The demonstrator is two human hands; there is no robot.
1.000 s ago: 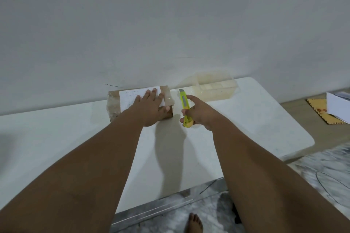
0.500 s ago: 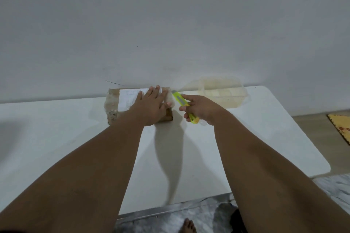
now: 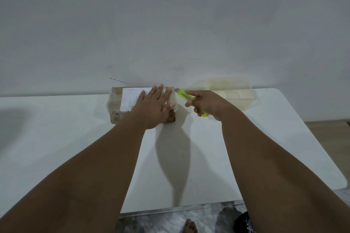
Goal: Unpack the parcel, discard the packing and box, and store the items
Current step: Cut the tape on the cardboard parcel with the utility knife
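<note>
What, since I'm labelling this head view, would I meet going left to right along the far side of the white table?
Taped parcel, with the left hand pressing flat on its right part → yellow cutter → right hand gripping the cutter → clear plastic container.

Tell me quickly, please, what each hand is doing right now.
Left hand: open, pressing flat on the parcel.
Right hand: closed around the yellow cutter.
</note>
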